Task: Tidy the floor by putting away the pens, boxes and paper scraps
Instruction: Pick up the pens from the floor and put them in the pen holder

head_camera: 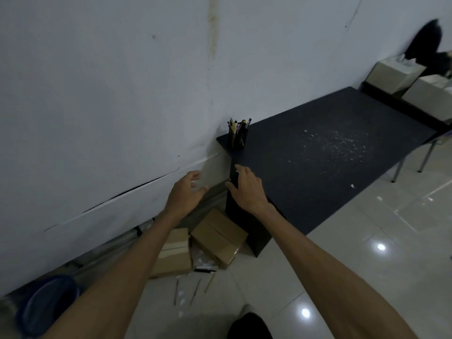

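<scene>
Both hands at the surface's near end.
My right hand (245, 189) rests open on the surface (325, 162); my left hand (187, 193) hangs open above two boxes (195, 243).

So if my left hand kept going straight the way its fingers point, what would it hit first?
Most likely the white wall. The left hand is open in the air, fingers aimed forward just left of the black table, though how far off the wall is stays unclear.

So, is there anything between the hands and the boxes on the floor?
Nothing visible blocks them. The left hand hangs open in the air and the right hand rests on the table edge, both above the cardboard boxes by the wall. The left forearm hides part of one box.
</scene>
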